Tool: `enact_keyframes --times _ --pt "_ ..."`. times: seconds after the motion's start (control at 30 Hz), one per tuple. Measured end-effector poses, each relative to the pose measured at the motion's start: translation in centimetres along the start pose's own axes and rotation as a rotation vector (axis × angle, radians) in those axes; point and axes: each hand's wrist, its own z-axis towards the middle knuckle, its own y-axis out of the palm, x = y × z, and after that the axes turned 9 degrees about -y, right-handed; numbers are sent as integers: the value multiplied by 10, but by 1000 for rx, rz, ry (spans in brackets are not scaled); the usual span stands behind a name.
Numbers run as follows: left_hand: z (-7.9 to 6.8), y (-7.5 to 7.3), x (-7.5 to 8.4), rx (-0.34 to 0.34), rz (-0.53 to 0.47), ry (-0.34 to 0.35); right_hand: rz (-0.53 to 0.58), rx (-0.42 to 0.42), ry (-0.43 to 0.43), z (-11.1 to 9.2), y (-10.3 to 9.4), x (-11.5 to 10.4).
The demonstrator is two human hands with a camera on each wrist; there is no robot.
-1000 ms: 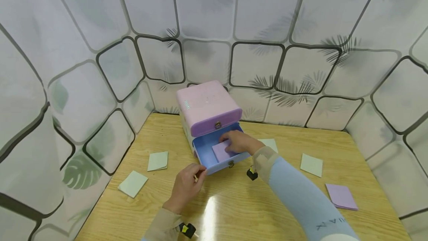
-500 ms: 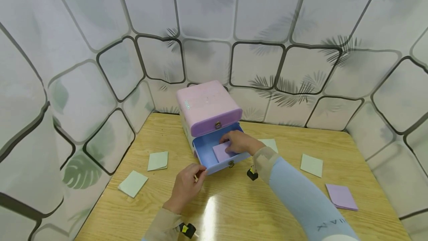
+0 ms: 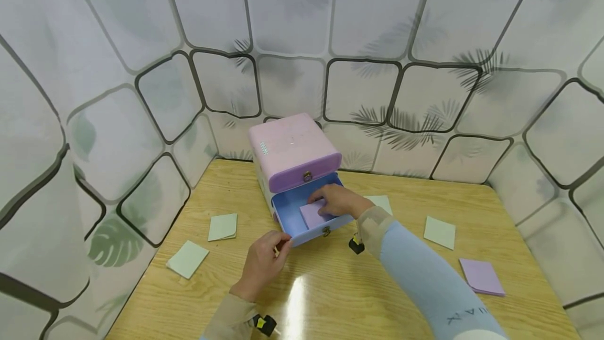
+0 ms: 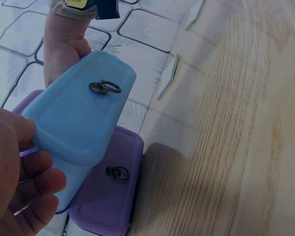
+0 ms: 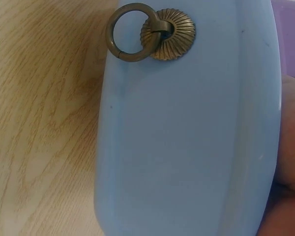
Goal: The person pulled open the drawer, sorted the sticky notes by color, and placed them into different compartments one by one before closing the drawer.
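Note:
A small pink chest (image 3: 292, 146) stands at the back of the table with its lower blue drawer (image 3: 290, 214) pulled out. At the drawer's front left corner, my left hand (image 3: 263, 258) pinches the edge between thumb and fingers; the left wrist view shows its fingers (image 4: 37, 172) around that corner. My right hand (image 3: 336, 201) reaches into the drawer and grips a square purple notepad (image 3: 311, 215) lying on the drawer floor. Its fingertips are partly hidden. In the right wrist view, the blue drawer front and its brass ring pull (image 5: 137, 32) cover most of my hand.
Pale green paper squares lie on the wooden table (image 3: 330, 298): two at left (image 3: 223, 227), one at right (image 3: 440, 233), one partly behind my right wrist (image 3: 380, 203). Another purple notepad (image 3: 481, 277) lies far right. The chest's purple upper drawer (image 3: 292, 174) is closed.
The purple notepad has shifted very slightly within the drawer. Both hands stay almost where they were, and the drawer has not moved.

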Motion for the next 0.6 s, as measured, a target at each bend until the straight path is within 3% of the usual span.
enact_keyframes --times 0.6 --pt "0 0 1 6 3 1 -29 7 -24 -3 -2 -3"
